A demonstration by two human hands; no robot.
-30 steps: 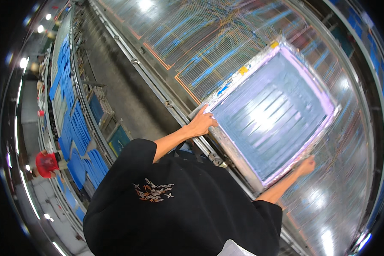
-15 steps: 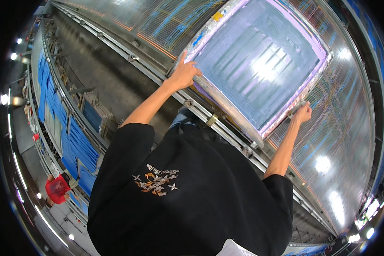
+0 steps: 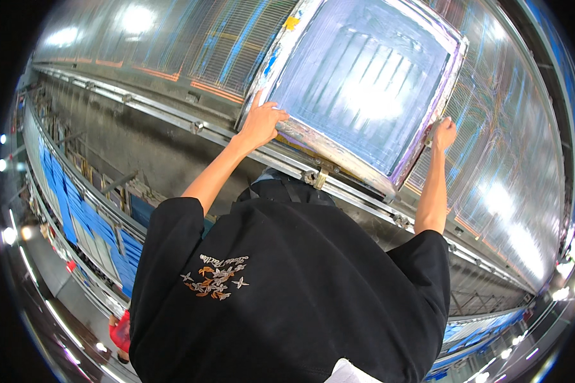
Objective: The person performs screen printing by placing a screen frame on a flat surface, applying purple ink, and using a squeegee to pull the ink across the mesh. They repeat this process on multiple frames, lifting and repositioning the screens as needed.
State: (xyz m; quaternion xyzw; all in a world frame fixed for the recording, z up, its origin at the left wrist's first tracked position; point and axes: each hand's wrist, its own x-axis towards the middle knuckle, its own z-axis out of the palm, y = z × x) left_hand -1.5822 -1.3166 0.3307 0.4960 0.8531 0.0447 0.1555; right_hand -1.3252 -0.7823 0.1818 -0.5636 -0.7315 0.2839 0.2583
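Note:
A screen printing frame (image 3: 358, 70) lies on the long printing table, its mesh filmed with grey-blue and its rim smeared with white, lilac, blue and yellow. My left hand (image 3: 260, 123) rests on the frame's near left corner, index finger stretched along the left rim and the other fingers spread over the near edge. Beside the right rim, my right hand (image 3: 445, 134) is closed, fingers pinched near a small metal-looking part at the frame's edge. What those fingers hold is too small to make out.
A metal rail (image 3: 287, 165) with stops runs along the table's near side. The glossy tabletop (image 3: 498, 159) carries colored lines. Behind me stand another table with blue pieces (image 3: 61, 185) and a person in red (image 3: 119, 332). Bright lamps reflect off the surfaces.
The view has turned, so the frame and rail sit further left and higher in the picture. Both hands keep their places at the frame, with the right still closed.

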